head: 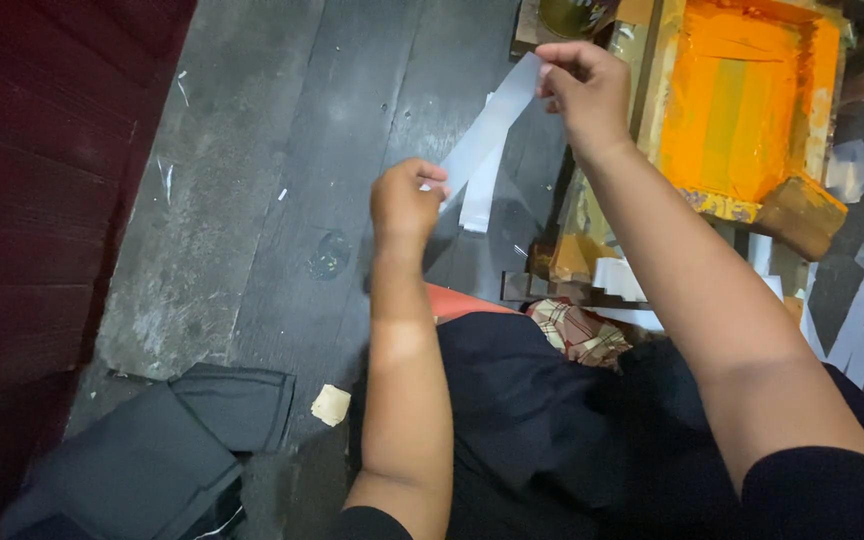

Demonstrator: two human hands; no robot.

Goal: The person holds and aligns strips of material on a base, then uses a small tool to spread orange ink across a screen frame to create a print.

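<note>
Stretching between both hands, a pale strip of tape [487,125] hangs taut in the air above the dark plank floor [282,200]. A second, shorter length [479,195] droops just beneath it, and whether it belongs to the same piece cannot be told. As a judgement, the strip looks already freed and held out, not yet laid on anything. The left hand [407,200] is closed, thumb and fingertips pinched on the strip's lower end. The right hand [582,85] is likewise pinched shut on the upper end, higher and farther out. Just past the right hand sits a wooden frame [802,215] smeared with bright orange paint. Loose pale scraps [857,335] lie scattered on the floor at the right. A checked cloth [582,335] rests near the person's black-clothed lap, and a folded dark fabric [192,430] lies at the lower left.
</note>
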